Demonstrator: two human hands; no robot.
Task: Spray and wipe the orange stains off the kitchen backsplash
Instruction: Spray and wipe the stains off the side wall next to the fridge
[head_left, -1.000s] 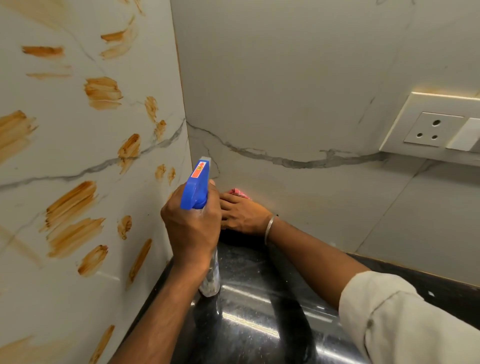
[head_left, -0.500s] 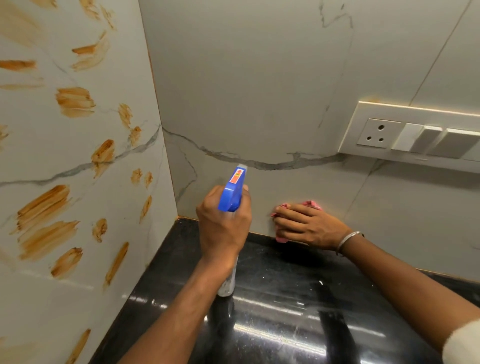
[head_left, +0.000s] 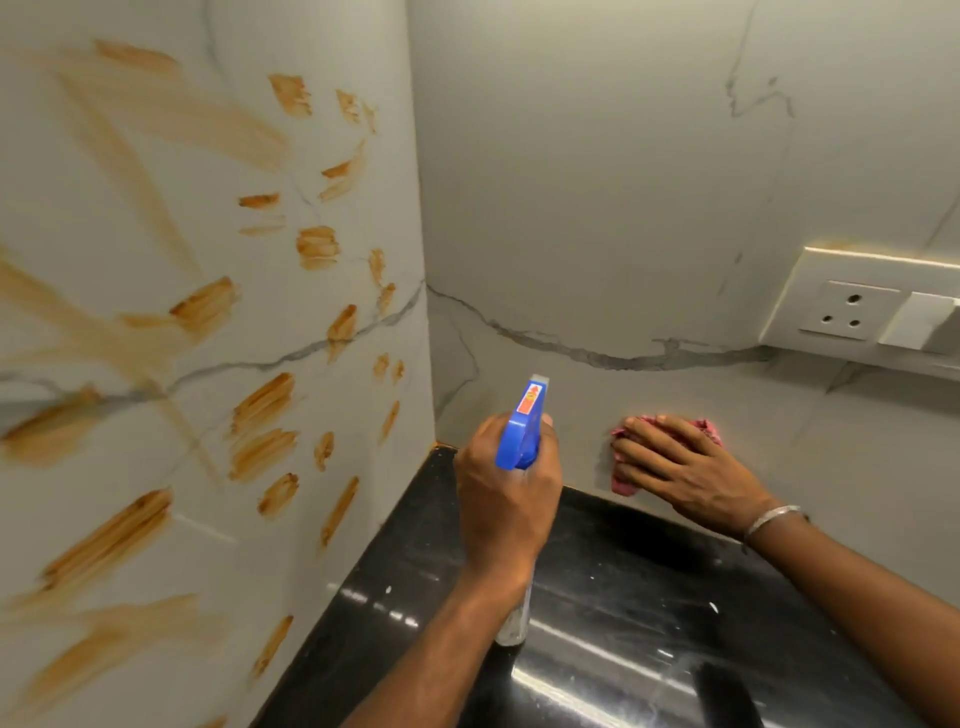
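Note:
Many orange stains (head_left: 262, 402) smear the white marbled left wall of the backsplash (head_left: 332, 156). The back wall (head_left: 597, 182) in the corner shows no orange. My left hand (head_left: 506, 493) grips a spray bottle with a blue trigger head (head_left: 522, 431), nozzle aimed at the back wall, its clear body reaching down below my fist. My right hand (head_left: 685, 473) lies flat with spread fingers, pressing a pink cloth (head_left: 623, 480) against the bottom of the back wall just above the counter. Most of the cloth is hidden under my palm.
A glossy black counter (head_left: 623, 597) fills the lower middle and meets both walls in the corner. A cream socket and switch plate (head_left: 862, 306) sits on the back wall at the right. A metal bangle (head_left: 769, 519) circles my right wrist.
My right hand and the pink cloth have slid right along the base of the back wall, away from the corner. The view has shifted, showing more of the stained left wall.

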